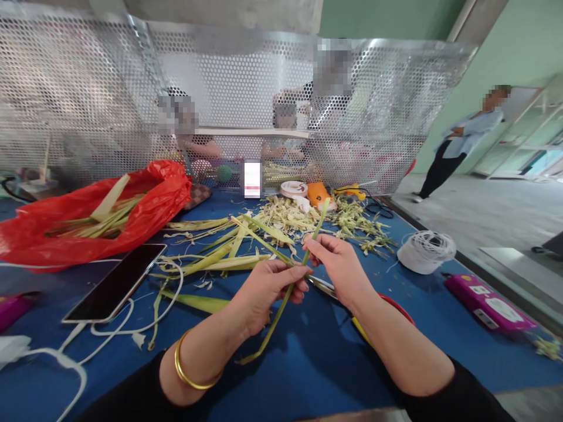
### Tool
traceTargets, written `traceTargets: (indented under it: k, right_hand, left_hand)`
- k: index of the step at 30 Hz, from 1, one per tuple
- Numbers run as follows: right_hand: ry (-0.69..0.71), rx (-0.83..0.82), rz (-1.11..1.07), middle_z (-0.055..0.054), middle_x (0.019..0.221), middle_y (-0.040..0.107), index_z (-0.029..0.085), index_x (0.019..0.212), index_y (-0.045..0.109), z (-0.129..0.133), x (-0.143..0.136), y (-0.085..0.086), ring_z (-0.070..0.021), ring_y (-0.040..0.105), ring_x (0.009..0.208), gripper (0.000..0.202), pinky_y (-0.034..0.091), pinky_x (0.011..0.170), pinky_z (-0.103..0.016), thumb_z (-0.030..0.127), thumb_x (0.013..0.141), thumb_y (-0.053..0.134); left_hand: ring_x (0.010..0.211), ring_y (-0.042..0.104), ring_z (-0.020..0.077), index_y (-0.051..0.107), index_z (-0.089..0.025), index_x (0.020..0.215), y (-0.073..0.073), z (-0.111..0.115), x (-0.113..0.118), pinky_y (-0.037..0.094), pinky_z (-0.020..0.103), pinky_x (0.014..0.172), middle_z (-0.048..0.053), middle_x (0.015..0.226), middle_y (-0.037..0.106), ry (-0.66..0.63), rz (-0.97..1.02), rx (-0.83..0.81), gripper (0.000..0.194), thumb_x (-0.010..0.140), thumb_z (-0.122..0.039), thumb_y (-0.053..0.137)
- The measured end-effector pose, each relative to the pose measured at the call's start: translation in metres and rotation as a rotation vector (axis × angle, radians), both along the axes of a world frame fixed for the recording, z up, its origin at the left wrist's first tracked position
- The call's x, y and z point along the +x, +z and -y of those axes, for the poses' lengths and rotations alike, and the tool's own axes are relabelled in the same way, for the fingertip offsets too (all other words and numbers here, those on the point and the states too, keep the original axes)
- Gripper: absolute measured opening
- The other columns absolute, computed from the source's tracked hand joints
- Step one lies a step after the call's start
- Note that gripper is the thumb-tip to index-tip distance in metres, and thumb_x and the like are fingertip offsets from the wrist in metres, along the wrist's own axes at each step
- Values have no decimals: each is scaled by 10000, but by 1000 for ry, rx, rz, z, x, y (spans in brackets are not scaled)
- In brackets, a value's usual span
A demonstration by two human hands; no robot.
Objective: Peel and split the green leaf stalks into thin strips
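Observation:
Near the middle of the blue table, my left hand [272, 290] pinches a long narrow green leaf strip [278, 316], whose lower end trails toward me. My right hand [332, 255] is closed on the upper part of the same strip, with its pale tip pointing up and away. A second pale strip crosses behind the left fingers, and I cannot tell whether they hold it too. Under my right wrist lies a pair of scissors [323, 285], with red and yellow handles partly hidden by the forearm. Several wide green leaves [220, 264] lie just beyond my left hand.
A red plastic bag [145, 246] of leaves and a phone [116, 284] with white cables lie left. Leaf scraps [285, 217] are heaped at the back before a perforated metal screen [220, 76]. A white twine roll [426, 252] and purple packet [488, 302] are right. People are beyond.

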State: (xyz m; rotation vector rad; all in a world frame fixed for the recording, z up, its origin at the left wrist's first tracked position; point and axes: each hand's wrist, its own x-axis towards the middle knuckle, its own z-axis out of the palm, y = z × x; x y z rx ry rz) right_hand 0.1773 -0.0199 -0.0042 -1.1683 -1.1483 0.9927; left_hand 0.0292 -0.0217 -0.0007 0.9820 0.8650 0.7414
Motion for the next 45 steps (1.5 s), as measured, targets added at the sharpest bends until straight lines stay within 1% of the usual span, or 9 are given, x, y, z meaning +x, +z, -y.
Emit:
traceTargets:
  k: [5, 10, 12, 19, 23, 33, 37, 42, 45]
  right_hand:
    - [-5, -10, 63, 27, 573, 521, 173, 637, 577, 0, 0, 0, -114, 460, 545, 288, 386, 555, -251, 425, 773, 607]
    - [-346, 238, 383, -2, 676, 579, 198, 757, 576, 11, 0, 9, -144, 514, 626, 178, 408, 612, -263, 361, 826, 553]
    - [-380, 354, 505, 2, 625, 559, 203, 687, 557, 19, -2, 12, -139, 493, 595, 215, 389, 601, -259, 340, 851, 534]
    - [82, 138, 615, 4, 597, 552, 193, 639, 575, 26, -21, -2, -133, 481, 563, 294, 333, 516, -247, 389, 856, 543]
    - [126, 220, 599, -13, 688, 580, 194, 634, 532, 25, -25, -3, -145, 537, 670, 285, 390, 628, -246, 271, 898, 457]
    - [210, 419, 766, -7, 692, 560, 203, 618, 463, 22, -20, -1, -143, 538, 702, 271, 387, 710, -273, 166, 885, 440]
    - [140, 470, 870, -16, 697, 577, 204, 657, 491, 28, -19, -1, -137, 512, 638, 269, 359, 634, -269, 235, 917, 435]
    - [-282, 534, 859, -61, 789, 596, 202, 789, 547, 28, -7, 6, -190, 546, 772, 163, 389, 712, -297, 285, 910, 476]
    - [-250, 460, 898, -72, 938, 646, 212, 928, 589, 20, -2, 7, -226, 568, 911, 111, 381, 817, -339, 296, 879, 537]
  left_hand:
    - [469, 536, 84, 721, -101, 729, 1, -1, 0, 433, 199, 510, 29, 557, 632, 40, 6, 19, 208, 691, -306, 729]
    - [699, 641, 153, 732, -127, 885, 7, -6, -6, 503, 246, 693, 76, 741, 711, 102, 101, -4, 306, 765, -396, 646]
    - [815, 656, 183, 727, -134, 925, 7, -8, -9, 504, 266, 760, 91, 816, 728, 118, 148, -8, 292, 765, -365, 646]
    - [666, 628, 141, 733, -110, 795, 7, -11, -7, 490, 252, 682, 76, 755, 721, 185, 220, 75, 199, 689, -278, 733]
    - [568, 558, 96, 736, -102, 804, 6, -10, -5, 433, 206, 534, 60, 704, 698, 206, 239, 62, 195, 673, -247, 746]
    - [739, 639, 151, 719, -109, 790, 10, -9, -5, 501, 225, 650, 56, 744, 703, 287, 273, -31, 151, 646, -146, 741]
    - [696, 635, 129, 698, -106, 812, 12, -10, -7, 499, 215, 663, 46, 719, 703, 269, 266, 11, 181, 663, -192, 756]
    - [648, 635, 125, 662, -108, 806, 16, -13, -12, 520, 238, 692, 53, 702, 700, 248, 256, 33, 142, 695, -164, 730]
    - [633, 632, 128, 673, -104, 833, 19, -14, -14, 528, 250, 681, 56, 718, 692, 202, 249, 0, 141, 743, -212, 686]
